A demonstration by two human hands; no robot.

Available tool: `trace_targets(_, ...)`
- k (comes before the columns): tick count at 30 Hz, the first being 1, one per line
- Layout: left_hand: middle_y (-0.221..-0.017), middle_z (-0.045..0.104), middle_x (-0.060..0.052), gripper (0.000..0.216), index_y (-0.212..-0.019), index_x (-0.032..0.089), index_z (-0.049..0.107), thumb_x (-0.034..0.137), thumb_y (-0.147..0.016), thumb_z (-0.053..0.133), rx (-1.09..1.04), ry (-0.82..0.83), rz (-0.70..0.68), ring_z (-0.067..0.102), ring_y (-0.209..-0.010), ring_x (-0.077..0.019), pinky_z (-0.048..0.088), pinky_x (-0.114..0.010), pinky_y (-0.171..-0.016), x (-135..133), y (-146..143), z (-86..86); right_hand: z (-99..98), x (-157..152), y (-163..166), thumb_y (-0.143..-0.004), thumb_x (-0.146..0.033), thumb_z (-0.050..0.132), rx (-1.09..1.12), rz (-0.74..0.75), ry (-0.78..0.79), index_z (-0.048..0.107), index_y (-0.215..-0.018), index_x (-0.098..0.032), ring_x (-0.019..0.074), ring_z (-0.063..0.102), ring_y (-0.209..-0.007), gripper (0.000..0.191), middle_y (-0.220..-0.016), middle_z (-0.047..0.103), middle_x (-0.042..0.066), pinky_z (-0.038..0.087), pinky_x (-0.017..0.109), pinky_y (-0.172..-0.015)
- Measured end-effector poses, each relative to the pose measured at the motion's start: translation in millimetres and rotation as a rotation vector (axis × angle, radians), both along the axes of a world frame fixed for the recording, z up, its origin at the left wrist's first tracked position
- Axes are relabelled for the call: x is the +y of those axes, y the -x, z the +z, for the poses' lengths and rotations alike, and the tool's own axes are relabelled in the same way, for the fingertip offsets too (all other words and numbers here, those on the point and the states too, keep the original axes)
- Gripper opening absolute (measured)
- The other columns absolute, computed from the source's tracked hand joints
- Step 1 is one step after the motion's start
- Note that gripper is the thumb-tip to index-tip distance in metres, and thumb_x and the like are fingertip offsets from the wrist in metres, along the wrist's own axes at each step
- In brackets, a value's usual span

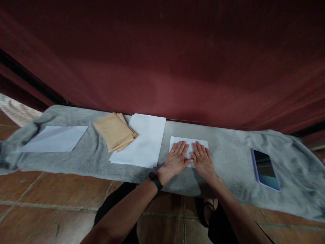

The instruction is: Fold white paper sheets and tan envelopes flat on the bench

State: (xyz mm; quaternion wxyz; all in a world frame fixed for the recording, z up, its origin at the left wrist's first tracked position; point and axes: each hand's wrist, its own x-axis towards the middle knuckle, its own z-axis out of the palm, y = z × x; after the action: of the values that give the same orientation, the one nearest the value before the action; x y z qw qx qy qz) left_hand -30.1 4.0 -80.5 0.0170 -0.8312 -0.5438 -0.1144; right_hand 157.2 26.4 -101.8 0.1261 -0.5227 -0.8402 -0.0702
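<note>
Both my hands lie flat, fingers stretched out, side by side on a small folded white paper [189, 141] on a grey cloth [228, 159]. My left hand [177, 159], with a black band on its wrist, covers the paper's left part. My right hand [203, 160] covers its right part. Neither hand grips anything. The paper's near edge is hidden under my palms.
Left of my hands lies a stack of white sheets [142, 140], with several tan envelopes [115, 131] overlapping its far left corner. A single white sheet [54, 139] lies further left. A phone [265, 169] rests at the right. A dark red wall rises behind; tiled floor in front.
</note>
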Motion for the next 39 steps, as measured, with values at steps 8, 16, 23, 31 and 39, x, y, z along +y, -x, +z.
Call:
trace_targets(8,-0.163,0.030,-0.015,0.070,-0.155,0.014,0.033,0.060,-0.102,0.028,0.034,0.011,0.058,0.025,-0.152,-0.0274,0.016,-0.048,-0.124,-6,3,5.2,-6.1,5,-26,-0.106,-0.042,0.022,0.005,-0.052,0.017,0.031,-0.157,-0.011,0.0308,0.033,-0.147,0.059,-0.161,0.034,0.015,0.027,0.050,-0.118)
trace_targets(16,-0.163,0.031,-0.013,0.067,-0.154,0.013,0.035,0.057,-0.102,0.029,0.081,0.009,0.055,0.023,-0.152,-0.0274,0.014,-0.050,-0.125,-8,1,8.9,-7.1,8,-45,-0.105,-0.044,0.018,0.026,-0.139,0.046,0.025,-0.158,-0.012,0.0299,0.032,-0.147,0.063,-0.160,0.036,0.014,0.027,0.050,-0.119)
trace_targets(23,-0.162,0.034,-0.012,0.067,-0.152,0.012,0.038,0.057,-0.102,0.033,0.049,0.003,0.041,0.024,-0.152,-0.0281,0.015,-0.050,-0.126,-7,0,8.6,-14.7,11,-61,-0.103,-0.041,0.021,0.054,-0.188,0.052,0.029,-0.157,-0.011,0.0308,0.033,-0.147,0.062,-0.159,0.037,0.016,0.029,0.052,-0.118)
trace_targets(31,-0.161,0.035,-0.011,0.064,-0.151,0.012,0.040,0.053,-0.102,0.034,0.043,0.000,0.018,0.026,-0.151,-0.0270,0.015,-0.048,-0.126,-5,0,8.1,-3.1,18,-48,-0.102,-0.036,0.027,0.222,-0.135,-0.015,0.024,-0.158,-0.011,0.0334,0.029,-0.149,0.061,-0.162,0.030,0.019,0.033,0.057,-0.115)
trace_targets(39,-0.160,0.036,-0.012,0.058,-0.151,0.009,0.038,0.042,-0.104,0.032,0.038,-0.034,-0.041,0.026,-0.151,-0.0244,0.014,-0.045,-0.126,-5,0,8.7,0.1,3,11,-0.106,-0.035,0.022,0.218,0.129,0.087,0.033,-0.156,-0.014,0.0258,0.031,-0.149,0.055,-0.161,0.035,0.016,0.028,0.051,-0.120)
